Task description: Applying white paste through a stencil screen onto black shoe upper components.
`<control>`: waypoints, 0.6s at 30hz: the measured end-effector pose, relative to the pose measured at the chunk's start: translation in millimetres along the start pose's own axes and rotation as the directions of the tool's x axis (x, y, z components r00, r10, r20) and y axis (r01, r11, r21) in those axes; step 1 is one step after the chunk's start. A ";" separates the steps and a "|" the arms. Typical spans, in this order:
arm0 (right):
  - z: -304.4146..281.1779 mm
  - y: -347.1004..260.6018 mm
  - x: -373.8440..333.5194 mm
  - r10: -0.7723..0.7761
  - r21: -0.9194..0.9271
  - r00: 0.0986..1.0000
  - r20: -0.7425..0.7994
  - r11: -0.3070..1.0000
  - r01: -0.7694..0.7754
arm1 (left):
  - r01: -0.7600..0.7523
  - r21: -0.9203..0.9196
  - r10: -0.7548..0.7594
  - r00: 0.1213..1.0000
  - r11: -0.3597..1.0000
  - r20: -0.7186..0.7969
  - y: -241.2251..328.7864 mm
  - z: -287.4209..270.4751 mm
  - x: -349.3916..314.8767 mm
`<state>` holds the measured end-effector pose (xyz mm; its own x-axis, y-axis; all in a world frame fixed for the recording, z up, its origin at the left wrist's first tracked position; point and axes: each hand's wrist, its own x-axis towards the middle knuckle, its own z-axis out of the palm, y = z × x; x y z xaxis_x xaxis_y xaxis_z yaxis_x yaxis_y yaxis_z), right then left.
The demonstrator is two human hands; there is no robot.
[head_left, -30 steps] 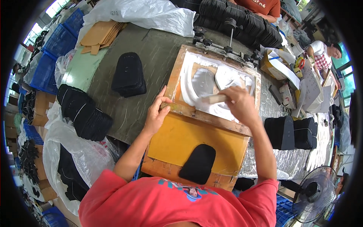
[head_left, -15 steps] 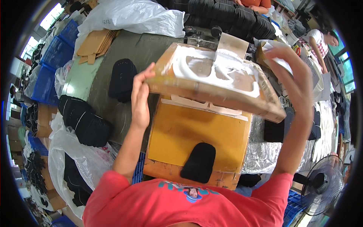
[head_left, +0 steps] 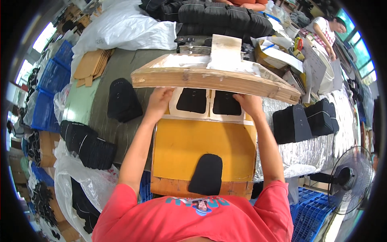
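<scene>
A wooden-framed printing screen stands tilted up on its far hinge, above a white template board. Two black fabric pieces lie side by side in the board's cut-outs: the left piece and the right piece. My left hand reaches under the raised frame and rests on the board's left edge, beside the left piece. My right hand lies at the right piece's right edge, fingertips touching it; whether it grips the piece is unclear. Nearer me lies a yellow board with another black piece on it.
Stacks of black pieces stand to the right on silver foil, at the left and lower left. Blue crates, cardboard sheets and white bags lie at the left and far side. A fan stands lower right. Another person works far right.
The wooden frame lay flat under my hands a second ago. It swung up, and my hands have let go of it and reached under it to the black pieces.
</scene>
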<state>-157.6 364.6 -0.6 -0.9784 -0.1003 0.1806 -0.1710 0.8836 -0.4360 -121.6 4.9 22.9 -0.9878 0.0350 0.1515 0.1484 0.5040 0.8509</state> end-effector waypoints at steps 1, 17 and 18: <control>2.5 -3.3 -1.5 0.083 0.057 0.995 -0.058 0.995 -0.080 | -0.132 0.058 0.131 0.991 0.990 0.008 11.0 13.9 5.1; -204.7 105.5 -126.6 0.347 0.476 0.838 -0.421 0.871 -0.121 | -0.224 0.612 0.241 0.969 0.759 0.056 18.6 54.6 13.7; -213.1 123.0 -128.7 0.371 0.488 0.837 -0.402 0.860 -0.147 | -0.236 0.585 0.254 0.966 0.776 0.053 19.1 52.0 12.6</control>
<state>-28.0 583.6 110.4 -0.8361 0.4275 0.3437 -0.0601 0.5515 -0.8320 -133.6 59.9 15.0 -0.9188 0.2078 0.3355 0.3213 0.8874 0.3305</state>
